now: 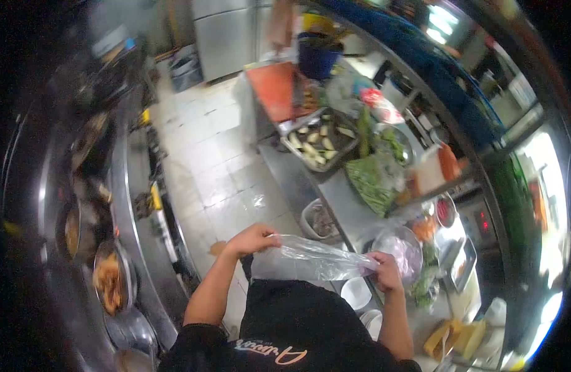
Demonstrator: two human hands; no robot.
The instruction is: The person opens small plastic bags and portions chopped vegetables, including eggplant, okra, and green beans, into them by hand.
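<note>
A clear plastic bag is stretched sideways in front of my body, above the floor. My left hand pinches its left end between closed fingers. At the other end my right hand grips the bag, close to the counter's edge. The bag looks thin and see-through, with wrinkles along its upper side. Just right of my right hand stands a round bowl covered with clear plastic. White containers sit below the bag's right end.
On the right counter are a metal tray of cut vegetables, bagged greens and an orange cutting board. A tub stands under its edge. On the left, a pan of browned food rests along the stove. Tiled floor lies between.
</note>
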